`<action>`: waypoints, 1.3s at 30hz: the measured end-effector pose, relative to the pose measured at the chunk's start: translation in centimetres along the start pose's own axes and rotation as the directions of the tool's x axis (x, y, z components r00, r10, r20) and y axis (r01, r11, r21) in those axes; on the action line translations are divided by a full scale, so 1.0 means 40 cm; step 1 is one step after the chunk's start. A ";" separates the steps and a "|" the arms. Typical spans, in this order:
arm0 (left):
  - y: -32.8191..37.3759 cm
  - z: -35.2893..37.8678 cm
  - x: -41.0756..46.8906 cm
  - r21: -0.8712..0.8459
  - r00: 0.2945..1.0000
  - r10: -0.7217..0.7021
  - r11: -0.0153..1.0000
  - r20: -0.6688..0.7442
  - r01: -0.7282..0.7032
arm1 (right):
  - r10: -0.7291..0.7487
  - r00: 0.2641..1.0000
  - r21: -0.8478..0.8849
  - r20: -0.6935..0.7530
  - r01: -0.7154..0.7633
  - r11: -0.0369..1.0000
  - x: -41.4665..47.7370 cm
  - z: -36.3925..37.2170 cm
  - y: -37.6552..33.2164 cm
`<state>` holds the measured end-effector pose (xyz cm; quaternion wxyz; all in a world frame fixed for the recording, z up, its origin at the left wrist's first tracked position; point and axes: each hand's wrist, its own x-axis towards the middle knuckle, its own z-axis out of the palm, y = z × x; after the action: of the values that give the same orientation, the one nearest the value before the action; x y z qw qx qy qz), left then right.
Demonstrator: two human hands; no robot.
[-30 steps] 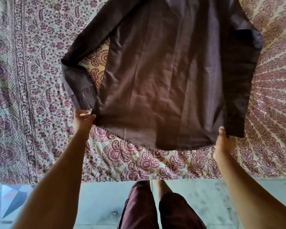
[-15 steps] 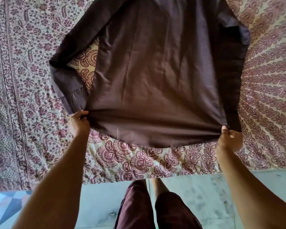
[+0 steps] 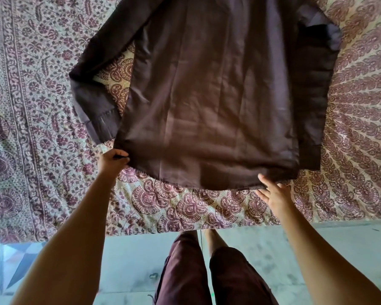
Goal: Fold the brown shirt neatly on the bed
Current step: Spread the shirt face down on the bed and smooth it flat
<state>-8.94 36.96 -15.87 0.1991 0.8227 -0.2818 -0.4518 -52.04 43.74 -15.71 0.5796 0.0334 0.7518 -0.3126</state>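
The brown shirt (image 3: 211, 102) lies spread near the bed's (image 3: 42, 133) front edge; the left hand (image 3: 112, 160) pinches its hem corner, while the right hand (image 3: 273, 194), fingers straight, touches the hem.

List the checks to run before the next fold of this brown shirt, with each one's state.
1. Brown shirt lies on the bedsheet: ok.
2. Shirt body smooth: not ok, creases run down it.
3. Left hand grips the hem at its corner: ok.
4. Right hand grips the hem: not ok, fingers straight at its edge.
5. Collar straight: cannot tell, out of view.
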 end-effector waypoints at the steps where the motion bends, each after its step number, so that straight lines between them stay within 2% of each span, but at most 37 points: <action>1: -0.003 -0.004 0.001 -0.022 1.000 0.004 1.000 0.002 -0.004 | 0.005 0.999 -0.029 0.035 -0.004 1.000 -0.003 0.000 0.006; 4: -0.004 -0.010 -0.001 -0.029 0.997 0.036 0.999 -0.071 -0.038 | -0.026 0.999 -0.123 -0.029 0.022 0.992 0.000 0.000 0.017; 6: -0.002 -0.001 -0.014 0.138 0.992 0.064 0.989 -0.106 -0.049 | -0.080 0.991 -0.222 -0.112 0.053 0.974 -0.004 0.004 0.020; 7: -0.001 0.007 -0.021 0.252 0.990 0.086 0.966 -0.110 -0.056 | -0.137 0.978 -0.343 -0.159 0.076 0.936 -0.006 0.006 0.023; 8: 0.006 0.016 -0.032 0.360 0.986 0.114 0.931 -0.122 -0.063 | -0.223 0.952 -0.518 -0.207 0.087 0.851 -0.015 0.009 0.025; 9: 0.014 0.024 -0.048 0.440 0.976 0.161 0.894 -0.143 -0.083 | -0.355 0.902 -0.703 -0.245 0.087 0.706 -0.029 0.013 0.028; 10: 0.020 0.033 -0.065 0.500 0.959 0.242 0.855 -0.148 -0.138 | -0.522 0.823 -0.846 -0.224 0.102 0.524 -0.045 0.015 0.035; 11: 0.017 0.042 -0.080 0.564 0.926 0.359 0.791 -0.116 -0.236 | -0.682 0.722 -0.923 -0.121 0.171 0.344 -0.061 0.023 0.042; 12: 0.008 0.052 -0.094 0.640 0.871 0.490 0.681 -0.037 -0.356 | -0.790 0.611 -0.941 0.049 0.293 0.169 -0.074 0.033 0.049; 13: -0.004 0.065 -0.108 0.696 0.785 0.615 0.532 0.074 -0.482 | -0.835 0.488 -0.906 0.255 0.422 -0.031 -0.078 0.045 0.056; 14: -0.022 0.079 -0.119 0.718 0.682 0.705 0.372 0.193 -0.588 | -0.796 0.386 -0.824 0.465 0.517 -0.231 -0.080 0.063 0.065; 15: -0.034 0.092 -0.133 0.707 0.591 0.753 0.247 0.290 -0.662 | -0.697 0.321 -0.714 0.642 0.581 -0.390 -0.069 0.078 0.079; 16: -0.041 0.107 -0.144 0.683 0.537 0.765 0.180 0.355 -0.708 | -0.584 0.292 -0.617 0.757 0.611 -0.495 -0.066 0.099 0.085; 17: -0.046 0.121 -0.152 0.657 0.512 0.756 0.146 0.409 -0.740 | -0.496 0.296 -0.559 0.816 0.620 -0.550 -0.066 0.119 0.089; 19: -0.051 0.148 -0.162 0.625 0.502 0.679 0.082 0.535 -0.777 | -0.425 0.300 -0.516 0.854 0.598 -0.614 -0.071 0.157 0.091; 21: -0.054 0.170 -0.173 0.604 0.506 0.579 0.030 0.639 -0.796 | -0.395 0.307 -0.499 0.866 0.577 -0.646 -0.067 0.182 0.096; 23: -0.051 0.181 -0.181 0.589 0.522 0.538 0.059 0.662 -0.806 | -0.397 0.316 -0.507 0.862 0.561 -0.654 -0.061 0.194 0.096; 25: -0.046 0.186 -0.178 0.571 0.510 0.580 0.093 0.635 -0.816 | -0.428 0.320 -0.532 0.845 0.572 -0.624 -0.058 0.199 0.092; 27: -0.042 0.192 -0.167 0.552 0.468 0.633 0.075 0.617 -0.831 | -0.434 0.299 -0.515 0.850 0.642 -0.567 -0.051 0.200 0.088; 29: -0.025 0.196 -0.165 0.538 0.443 0.644 0.058 0.624 -0.841 | -0.424 0.304 -0.488 0.853 0.753 -0.442 -0.049 0.199 0.073; 30: -0.014 0.196 -0.166 0.540 0.454 0.646 0.075 0.614 -0.838 | -0.418 0.342 -0.498 0.841 0.792 -0.354 -0.051 0.198 0.059; 33: 0.036 0.178 -0.167 0.554 0.578 0.620 0.262 0.531 -0.790 | -0.454 0.527 -0.599 0.719 0.801 -0.019 -0.051 0.200 0.009; 34: 0.056 0.169 -0.162 0.553 0.604 0.638 0.315 0.478 -0.771 | -0.502 0.557 -0.601 0.662 0.794 0.089 -0.052 0.207 -0.010; 35: 0.081 0.162 -0.158 0.545 0.594 0.685 0.332 0.423 -0.770 | -0.564 0.561 -0.587 0.606 0.794 0.158 -0.053 0.216 -0.028; 37: 0.134 0.166 -0.142 0.544 0.523 0.789 0.298 0.323 -0.785 | -0.679 0.515 -0.561 0.523 0.808 0.181 -0.054 0.246 -0.061; 39: 0.180 0.186 -0.121 0.560 0.442 0.858 0.237 0.263 -0.794 | -0.752 0.462 -0.572 0.469 0.808 0.140 -0.055 0.277 -0.091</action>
<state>-19.42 34.04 -12.43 0.1417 0.5843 -0.7903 -0.1177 -43.39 35.85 -13.63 0.3147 -0.6082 0.6903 -0.2336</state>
